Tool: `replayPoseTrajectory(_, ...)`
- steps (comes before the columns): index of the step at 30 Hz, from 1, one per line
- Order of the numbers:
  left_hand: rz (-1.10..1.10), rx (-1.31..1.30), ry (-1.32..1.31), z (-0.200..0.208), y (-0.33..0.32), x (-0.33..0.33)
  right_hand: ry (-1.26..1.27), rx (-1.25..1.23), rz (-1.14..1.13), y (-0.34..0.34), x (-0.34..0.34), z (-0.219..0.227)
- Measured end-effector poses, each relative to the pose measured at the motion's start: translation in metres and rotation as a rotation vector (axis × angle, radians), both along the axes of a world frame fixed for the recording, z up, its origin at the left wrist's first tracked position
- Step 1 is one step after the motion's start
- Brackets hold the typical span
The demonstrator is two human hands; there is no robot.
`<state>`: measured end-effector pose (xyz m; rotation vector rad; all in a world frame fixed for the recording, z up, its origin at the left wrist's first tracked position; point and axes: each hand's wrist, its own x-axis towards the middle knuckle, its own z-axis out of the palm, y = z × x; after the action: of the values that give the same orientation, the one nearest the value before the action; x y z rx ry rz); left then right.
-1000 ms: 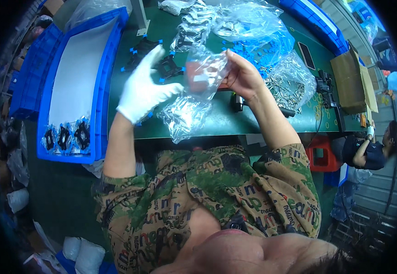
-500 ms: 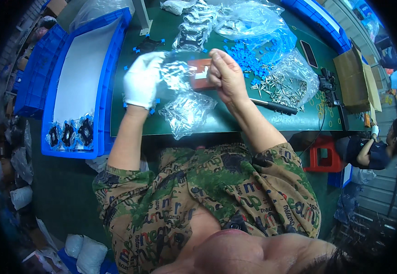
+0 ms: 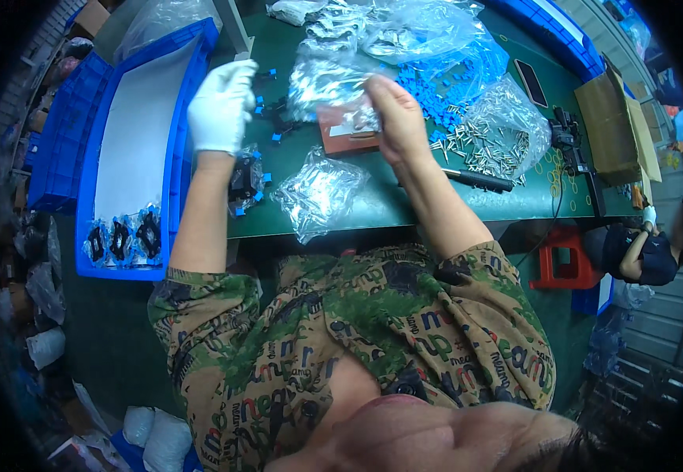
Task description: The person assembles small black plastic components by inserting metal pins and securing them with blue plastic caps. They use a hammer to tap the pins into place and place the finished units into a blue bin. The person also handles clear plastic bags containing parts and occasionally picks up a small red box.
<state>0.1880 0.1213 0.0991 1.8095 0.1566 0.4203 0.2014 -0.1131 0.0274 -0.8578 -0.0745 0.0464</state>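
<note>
My right hand, bare, is closed on a crinkled clear plastic bag, pinching it at the bag's right end. The bag hangs above a reddish-brown box. To the left, my left hand wears a white glove; its fingers are loosely bent and no object shows in them. Beside it on the green table lie black frame-like parts with blue ends, partly hidden by the hand. One such black part rests next to my left wrist. Another clear plastic bag lies between my forearms.
A blue crate at left holds white sheeting and bagged black parts. Blue pieces, metal screws, a black-handled tool and a phone lie rightward. Beyond are a cardboard box, red stool and another person.
My left hand has let go of the plastic bag and moved left. My right hand still grips the bag, which now trails to its left. A black part beside my left wrist shows more fully.
</note>
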Motion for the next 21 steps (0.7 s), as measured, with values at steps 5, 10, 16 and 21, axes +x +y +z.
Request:
replayPoseTrajectory(5,-0.136,0.831,-0.061,-0.019,0.013,0.019,-0.022,-0.007,0.099,-0.015,0.009,-0.013)
replayPoseTrajectory(10,-0.631,1.643,-0.217,-0.021,0.002,0.045,-0.037,-0.068,0.084,-0.016,0.008,-0.017)
replayPoseTrajectory(16,-0.837,1.778,-0.210,-0.036,0.006,0.070,-0.020,-0.105,0.129,-0.016,0.006,-0.016)
replayPoseTrajectory(21,-0.751,1.741,-0.145,-0.009,0.002,0.052,-0.060,-0.194,0.173,-0.015,0.001,-0.013)
